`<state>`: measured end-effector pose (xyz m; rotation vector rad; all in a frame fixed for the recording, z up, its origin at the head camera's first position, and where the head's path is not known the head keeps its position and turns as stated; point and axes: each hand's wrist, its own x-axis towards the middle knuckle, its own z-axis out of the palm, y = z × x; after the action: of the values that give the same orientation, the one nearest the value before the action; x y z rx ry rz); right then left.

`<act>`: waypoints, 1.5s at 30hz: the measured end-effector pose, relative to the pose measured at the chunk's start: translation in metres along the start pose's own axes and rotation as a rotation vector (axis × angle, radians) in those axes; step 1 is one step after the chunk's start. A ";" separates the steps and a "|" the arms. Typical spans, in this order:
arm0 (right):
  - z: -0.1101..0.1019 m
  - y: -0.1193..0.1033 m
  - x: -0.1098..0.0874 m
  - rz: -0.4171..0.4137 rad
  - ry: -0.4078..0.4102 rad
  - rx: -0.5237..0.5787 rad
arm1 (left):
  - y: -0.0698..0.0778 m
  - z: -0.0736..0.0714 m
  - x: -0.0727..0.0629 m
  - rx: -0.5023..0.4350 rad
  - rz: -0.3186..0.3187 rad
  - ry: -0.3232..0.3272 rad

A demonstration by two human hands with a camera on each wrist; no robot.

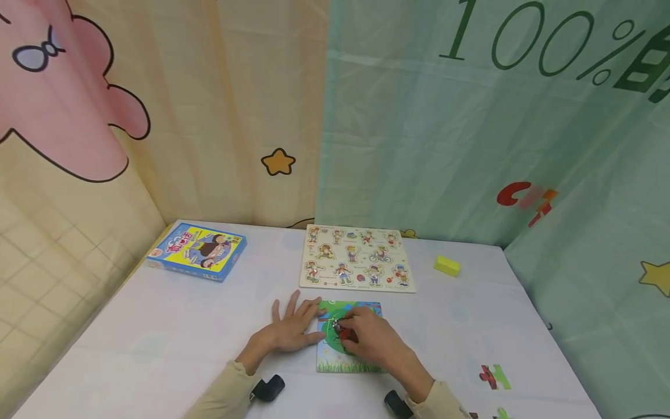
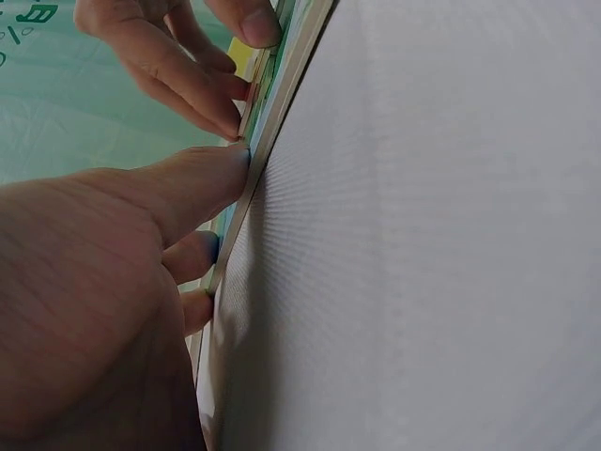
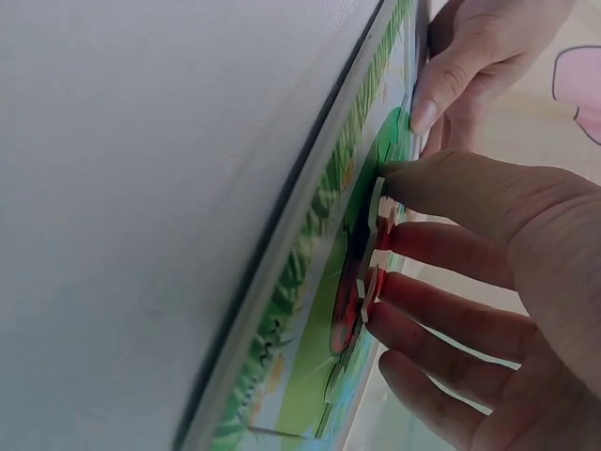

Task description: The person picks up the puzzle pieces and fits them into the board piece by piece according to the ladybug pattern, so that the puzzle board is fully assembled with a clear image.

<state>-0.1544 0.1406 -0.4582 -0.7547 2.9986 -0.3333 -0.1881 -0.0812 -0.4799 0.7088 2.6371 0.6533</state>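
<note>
A small square jigsaw board [image 1: 345, 365] with a grassy green and blue picture lies near the middle of the table. My right hand [image 1: 374, 336] is over it, pinching a thin red and dark puzzle piece [image 3: 376, 216] between thumb and fingertips. That piece is slightly tilted above the green round area of the picture. At the board's left edge rests my left hand [image 1: 290, 331], its fingers spread. Its thumb [image 2: 211, 178] touches the edge in the left wrist view.
Loose red and green puzzle pieces [image 1: 494, 377] lie at the right front, some cut off by the frame. Behind the board are a wooden peg puzzle [image 1: 361, 285], a blue and yellow box [image 1: 201, 250] at left, and a yellow block [image 1: 446, 266] at right. Curtains surround the table.
</note>
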 end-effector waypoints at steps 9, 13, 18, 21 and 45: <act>-0.001 0.003 -0.005 -0.030 -0.038 -0.044 | -0.001 0.000 0.000 -0.007 0.005 0.000; -0.002 0.005 -0.006 -0.036 -0.039 -0.031 | -0.002 0.000 0.001 -0.009 0.007 0.004; 0.001 0.007 -0.007 -0.012 0.000 0.008 | -0.003 0.003 0.003 -0.001 0.015 0.002; 0.002 0.008 -0.007 -0.019 0.022 0.002 | -0.001 0.003 0.004 0.006 0.010 0.013; -0.004 0.008 0.003 -0.082 0.011 -0.052 | 0.002 0.001 0.002 0.023 -0.018 0.011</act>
<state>-0.1613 0.1464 -0.4558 -0.8853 3.0030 -0.2641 -0.1884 -0.0779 -0.4799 0.6897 2.6621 0.6242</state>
